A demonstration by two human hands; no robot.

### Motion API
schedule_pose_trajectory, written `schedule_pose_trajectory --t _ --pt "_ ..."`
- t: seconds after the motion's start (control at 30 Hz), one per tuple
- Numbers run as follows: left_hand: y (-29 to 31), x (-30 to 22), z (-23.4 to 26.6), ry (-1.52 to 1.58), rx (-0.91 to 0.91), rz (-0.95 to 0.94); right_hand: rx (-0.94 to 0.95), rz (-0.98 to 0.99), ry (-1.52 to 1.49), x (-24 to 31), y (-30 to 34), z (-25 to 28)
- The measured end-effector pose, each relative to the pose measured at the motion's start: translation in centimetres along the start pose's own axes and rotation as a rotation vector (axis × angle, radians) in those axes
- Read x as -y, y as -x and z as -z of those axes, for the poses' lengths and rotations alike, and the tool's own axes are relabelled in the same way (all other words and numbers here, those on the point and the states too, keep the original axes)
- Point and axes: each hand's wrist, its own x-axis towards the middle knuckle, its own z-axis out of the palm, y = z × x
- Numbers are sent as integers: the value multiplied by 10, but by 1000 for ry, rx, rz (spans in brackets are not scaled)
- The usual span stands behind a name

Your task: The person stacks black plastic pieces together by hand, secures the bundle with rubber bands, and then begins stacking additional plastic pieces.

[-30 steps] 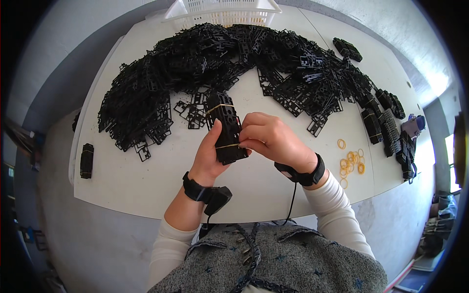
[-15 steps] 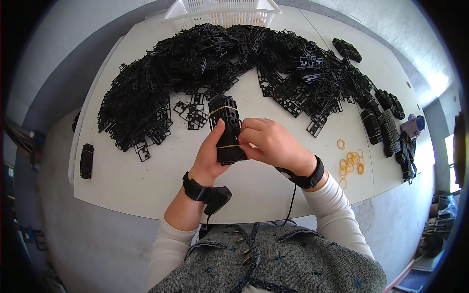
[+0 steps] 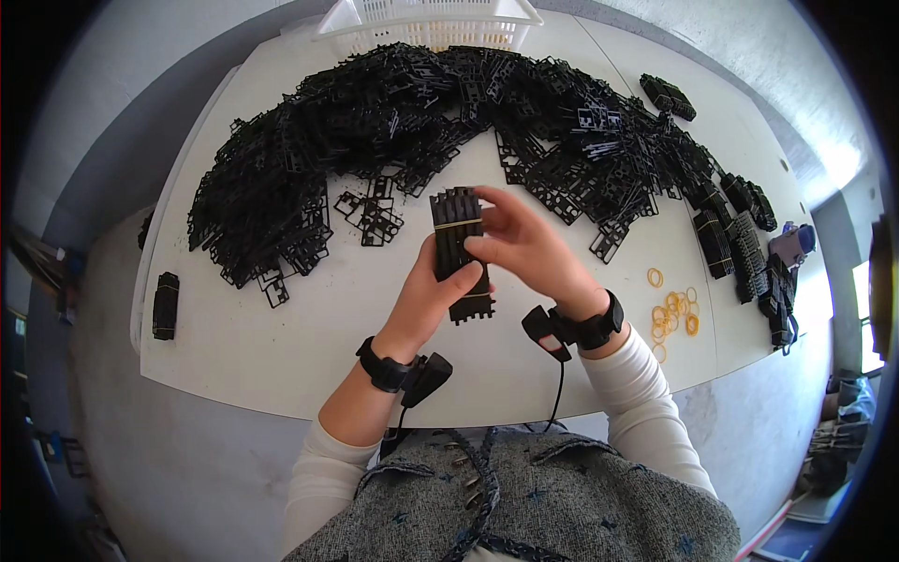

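Observation:
A bundle of black plastic frames (image 3: pixel 453 245) is held above the table, bound by a tan rubber band near each end. My left hand (image 3: pixel 433 290) grips its lower left side, thumb across the front. On the upper right side my right hand (image 3: pixel 520 242) is closed around it, thumb on the front and fingers partly hidden behind. Past the bundle, a large heap of loose black plastic frames (image 3: pixel 346 131) arcs over the table. Several loose yellow rubber bands (image 3: pixel 670 314) lie to the right of my right wrist.
At the back edge stands a white plastic basket (image 3: pixel 431 26). Banded black bundles (image 3: pixel 714 244) line the right side, near a purple-grey roll-like object (image 3: pixel 794 242). One more bundle (image 3: pixel 166 306) rests at the left edge of the white table (image 3: pixel 281 365). Cables hang from both wrist straps.
The bundle has shifted slightly right and been turned to show a ridged side. My right hand has moved from the lower band up to the bundle's upper right.

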Motion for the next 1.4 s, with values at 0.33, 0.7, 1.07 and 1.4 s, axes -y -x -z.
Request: schedule_pose_trajectory --t 0.33,0.7,1.07,1.4 --pt "-3 -2 5 286 120 74 -86 13 -511 0 -3 11" --pt "0 -4 1 126 135 -3 -168 -26 -467 6 -1 10" --pt "-2 -1 4 20 -53 -157 -78 67 -20 8 0 -6" --pt "-2 4 2 82 -31 -8 -82 69 -22 6 1 -10"
